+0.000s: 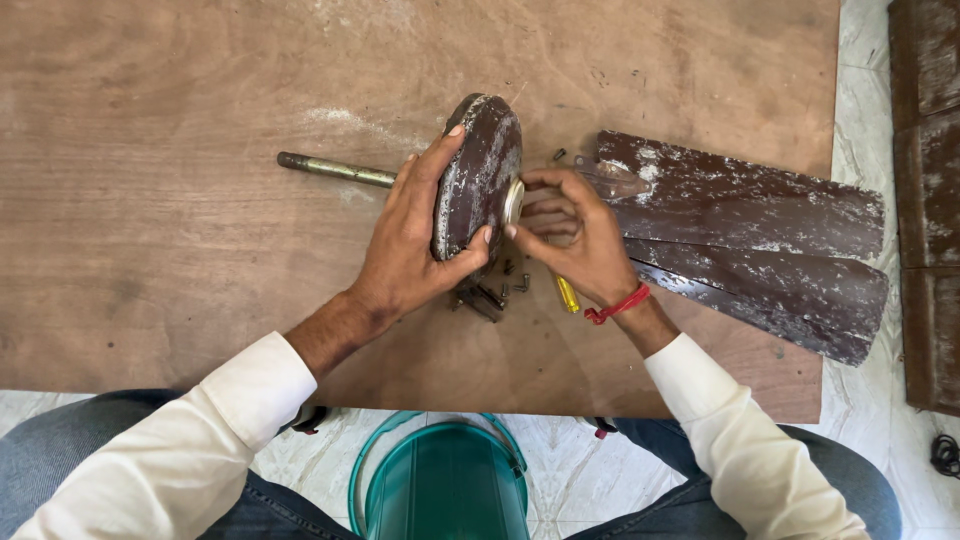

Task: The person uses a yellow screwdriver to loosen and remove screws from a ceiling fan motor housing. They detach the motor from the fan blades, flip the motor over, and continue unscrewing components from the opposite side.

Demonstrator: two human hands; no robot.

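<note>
Centrally: motor housing (480, 175) stood on edge, clamped by left hand (415, 245); right hand (575, 235) fingers pinched narrow at hub; steadier kept upright.

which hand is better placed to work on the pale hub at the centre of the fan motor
Right, most likely. The right hand has its fingertips at the pale hub, while the left hand grips the motor housing, steadying it on edge.

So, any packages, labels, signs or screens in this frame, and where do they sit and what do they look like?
None in view: no package, label, sign or screen.
Nearest to a container: green bucket, round with a hoop handle, on the floor below the board's near edge.
The left hand and right hand hold a brown, worn motor housing, unlabelled on its visible sides.
</note>
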